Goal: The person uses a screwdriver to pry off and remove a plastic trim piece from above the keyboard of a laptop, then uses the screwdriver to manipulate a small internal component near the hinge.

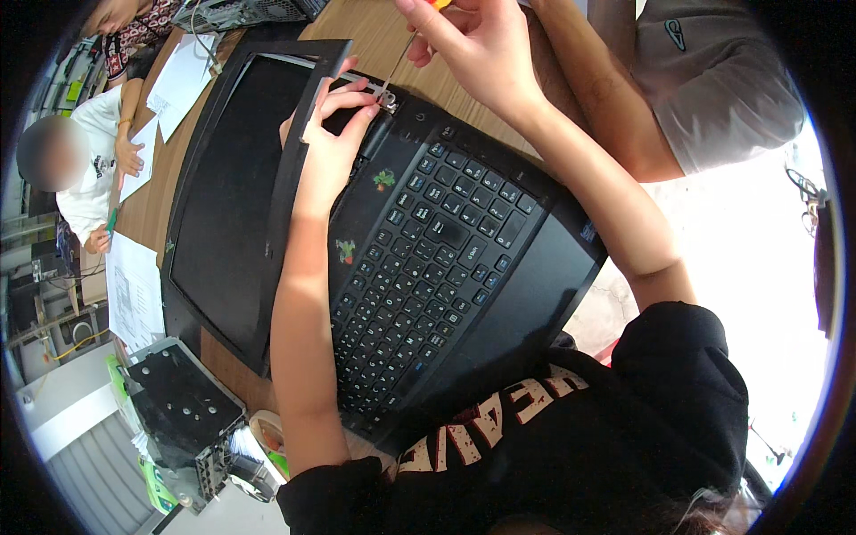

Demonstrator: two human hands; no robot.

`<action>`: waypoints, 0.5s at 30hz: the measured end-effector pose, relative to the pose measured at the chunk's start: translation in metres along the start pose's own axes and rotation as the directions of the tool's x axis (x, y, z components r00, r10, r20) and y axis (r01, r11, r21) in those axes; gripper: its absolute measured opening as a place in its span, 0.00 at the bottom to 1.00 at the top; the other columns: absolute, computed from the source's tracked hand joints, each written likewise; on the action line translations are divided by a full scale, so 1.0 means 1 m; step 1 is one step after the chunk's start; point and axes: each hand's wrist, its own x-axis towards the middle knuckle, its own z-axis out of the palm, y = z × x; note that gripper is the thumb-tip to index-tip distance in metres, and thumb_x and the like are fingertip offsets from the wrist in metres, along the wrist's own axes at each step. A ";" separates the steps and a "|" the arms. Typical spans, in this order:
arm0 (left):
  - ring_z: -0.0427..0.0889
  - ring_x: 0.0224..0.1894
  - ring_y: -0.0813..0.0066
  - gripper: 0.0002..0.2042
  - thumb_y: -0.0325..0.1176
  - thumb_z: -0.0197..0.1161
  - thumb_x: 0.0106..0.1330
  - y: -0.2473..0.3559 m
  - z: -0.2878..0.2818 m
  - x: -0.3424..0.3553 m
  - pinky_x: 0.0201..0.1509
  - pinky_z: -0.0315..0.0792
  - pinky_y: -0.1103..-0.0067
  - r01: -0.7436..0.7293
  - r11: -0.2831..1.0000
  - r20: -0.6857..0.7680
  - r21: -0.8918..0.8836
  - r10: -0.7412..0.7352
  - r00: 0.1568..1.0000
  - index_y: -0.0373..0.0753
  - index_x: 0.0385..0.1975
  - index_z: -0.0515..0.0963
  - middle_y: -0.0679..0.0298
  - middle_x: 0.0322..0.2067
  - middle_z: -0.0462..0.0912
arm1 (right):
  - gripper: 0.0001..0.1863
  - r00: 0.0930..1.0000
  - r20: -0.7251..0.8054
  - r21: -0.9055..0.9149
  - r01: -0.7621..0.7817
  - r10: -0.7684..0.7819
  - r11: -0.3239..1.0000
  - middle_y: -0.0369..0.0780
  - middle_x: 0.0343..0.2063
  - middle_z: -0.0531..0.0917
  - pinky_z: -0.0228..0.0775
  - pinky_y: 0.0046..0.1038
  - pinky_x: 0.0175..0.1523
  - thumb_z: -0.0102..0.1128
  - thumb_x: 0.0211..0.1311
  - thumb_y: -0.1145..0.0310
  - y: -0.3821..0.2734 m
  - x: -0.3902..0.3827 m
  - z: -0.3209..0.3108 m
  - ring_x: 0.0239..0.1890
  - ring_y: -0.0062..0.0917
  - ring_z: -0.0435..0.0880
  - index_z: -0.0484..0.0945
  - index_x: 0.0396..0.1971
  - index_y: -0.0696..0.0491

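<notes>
A black laptop (446,234) lies open in front of me, turned sideways, with its screen (234,169) to the left. The screen's black frame (290,192) looks lifted away from the panel along the hinge side. My left hand (328,143) reaches past this frame to a bare metal hinge (387,100), its thumb and fingers drawn together there; what is between them is hidden. Above and to the right, my right hand (477,49) grips a screwdriver with a yellow and red handle (439,4), partly cut off by the picture's edge. Its thin shaft (406,55) points down to the hinge.
Paper sheets (135,290) lie on the wooden table (227,352) beyond the screen. A co-worker in white (94,160) sits at the left; another person's forearm (606,89) rests close to my right arm. A computer case (245,12) stands at the top, an opened device (183,401) at lower left.
</notes>
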 end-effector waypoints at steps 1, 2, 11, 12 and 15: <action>0.82 0.57 0.69 0.15 0.20 0.66 0.63 0.000 0.000 0.000 0.65 0.71 0.71 0.020 1.000 0.002 -0.018 -0.020 1.000 0.31 0.50 0.78 0.60 0.57 0.80 | 0.20 0.999 0.016 -0.035 0.030 -0.029 0.999 0.35 0.25 0.78 0.70 0.19 0.24 0.63 0.68 0.72 0.001 0.000 0.000 0.21 0.15 0.80 0.63 0.52 0.54; 0.82 0.57 0.69 0.15 0.20 0.66 0.63 0.001 0.000 0.000 0.65 0.71 0.71 0.020 1.000 0.003 -0.019 -0.020 1.000 0.31 0.50 0.78 0.60 0.57 0.80 | 0.20 0.998 0.033 -0.072 0.060 -0.057 0.996 0.35 0.24 0.78 0.71 0.19 0.24 0.63 0.68 0.72 0.001 0.000 0.000 0.21 0.15 0.80 0.63 0.52 0.54; 0.80 0.59 0.69 0.07 0.20 0.67 0.62 -0.003 -0.002 0.000 0.65 0.71 0.72 0.035 0.998 0.027 -0.046 -0.034 0.999 0.31 0.40 0.83 0.61 0.59 0.77 | 0.21 0.998 0.061 -0.073 0.021 -0.017 0.997 0.35 0.25 0.78 0.72 0.19 0.26 0.63 0.68 0.72 -0.005 -0.004 0.002 0.23 0.14 0.81 0.63 0.53 0.54; 0.79 0.59 0.70 0.06 0.20 0.66 0.63 -0.003 -0.002 0.001 0.65 0.71 0.73 0.044 0.998 0.041 -0.036 -0.043 0.998 0.31 0.39 0.83 0.61 0.59 0.77 | 0.21 0.998 0.061 -0.074 0.020 -0.016 0.997 0.35 0.25 0.78 0.72 0.19 0.26 0.63 0.68 0.72 -0.004 -0.004 0.002 0.23 0.14 0.81 0.63 0.53 0.54; 0.79 0.58 0.70 0.05 0.21 0.66 0.64 -0.010 -0.004 0.001 0.65 0.71 0.73 0.027 0.999 0.046 -0.027 -0.026 0.999 0.31 0.37 0.84 0.61 0.59 0.77 | 0.21 0.996 0.066 -0.071 0.064 -0.060 0.995 0.35 0.25 0.78 0.72 0.18 0.27 0.64 0.67 0.72 -0.002 -0.004 0.003 0.24 0.14 0.82 0.63 0.53 0.54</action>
